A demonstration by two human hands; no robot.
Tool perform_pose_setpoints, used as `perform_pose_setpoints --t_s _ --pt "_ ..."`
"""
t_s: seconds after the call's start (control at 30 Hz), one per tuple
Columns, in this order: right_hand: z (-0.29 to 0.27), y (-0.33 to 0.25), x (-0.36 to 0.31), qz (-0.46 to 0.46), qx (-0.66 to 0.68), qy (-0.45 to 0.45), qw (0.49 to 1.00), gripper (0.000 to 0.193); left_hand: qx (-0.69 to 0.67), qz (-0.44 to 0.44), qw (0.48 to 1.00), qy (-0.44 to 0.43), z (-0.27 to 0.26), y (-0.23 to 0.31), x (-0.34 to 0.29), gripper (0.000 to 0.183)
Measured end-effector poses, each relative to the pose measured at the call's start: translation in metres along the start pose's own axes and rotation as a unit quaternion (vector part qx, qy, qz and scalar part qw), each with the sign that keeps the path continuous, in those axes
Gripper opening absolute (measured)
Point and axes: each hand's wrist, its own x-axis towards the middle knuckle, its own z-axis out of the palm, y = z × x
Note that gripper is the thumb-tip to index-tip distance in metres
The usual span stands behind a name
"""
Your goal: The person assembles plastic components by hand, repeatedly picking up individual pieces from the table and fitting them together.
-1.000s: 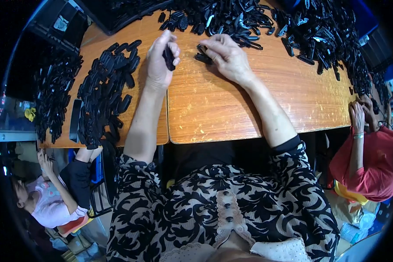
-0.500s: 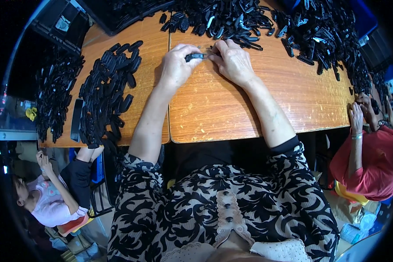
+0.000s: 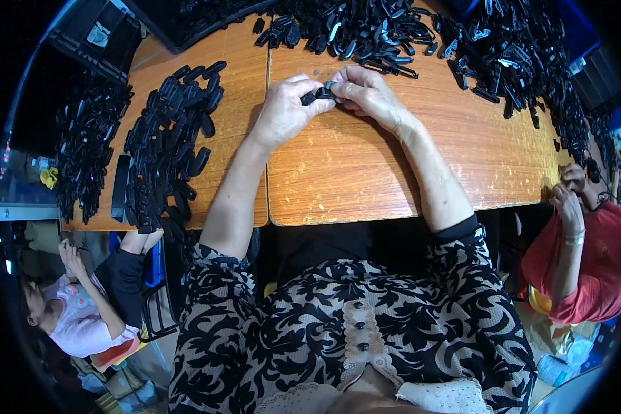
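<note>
Over the table's middle, my left hand (image 3: 288, 110) pinches a small black plastic part (image 3: 312, 97) between thumb and fingers. My right hand (image 3: 369, 95) meets it from the other side, its thumb and fingertips closed at the part's right end. Whether the right fingers hold a separate small piece is hidden. Just beyond both hands lies a heap of black plastic parts (image 3: 355, 34), some long and narrow. To the left of my left forearm spreads a pile of oblong black parts (image 3: 176, 121).
More black parts are heaped at the far right (image 3: 521, 62) and far left (image 3: 90, 145). A dark crate (image 3: 93, 41) stands at the back left, a blue bin (image 3: 576, 31) at the back right. One person in pink (image 3: 83, 314) sits at left, another in red (image 3: 579, 262) at right.
My right hand has turned and closed in on the part, and the gap between my hands has narrowed. The part now sits tilted. At right, the co-worker's hands have shifted.
</note>
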Motion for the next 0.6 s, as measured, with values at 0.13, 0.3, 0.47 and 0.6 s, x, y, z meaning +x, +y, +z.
perform_pose_setpoints --t_s 0.13,0.3,0.47,0.6 --pt "-0.007 0.0002 -0.0019 -0.008 -0.018 -0.026 0.999 0.023 -0.005 -0.004 1.0 -0.004 0.0025 0.0045 0.0018 0.028" --pt "-0.0066 -0.0006 -0.0028 0.003 -0.018 -0.062 0.998 0.026 -0.014 0.011 1.0 -0.002 0.0019 0.0031 -0.0007 0.026" --pt "-0.0038 -0.0039 -0.0038 0.029 -0.039 -0.028 0.998 0.026 -0.008 0.059 0.998 0.013 0.0073 0.0011 -0.0022 0.025" --pt "-0.0003 -0.0046 -0.003 0.056 -0.071 -0.009 0.996 0.025 0.017 0.091 0.995 0.028 0.0085 0.003 -0.0032 0.024"
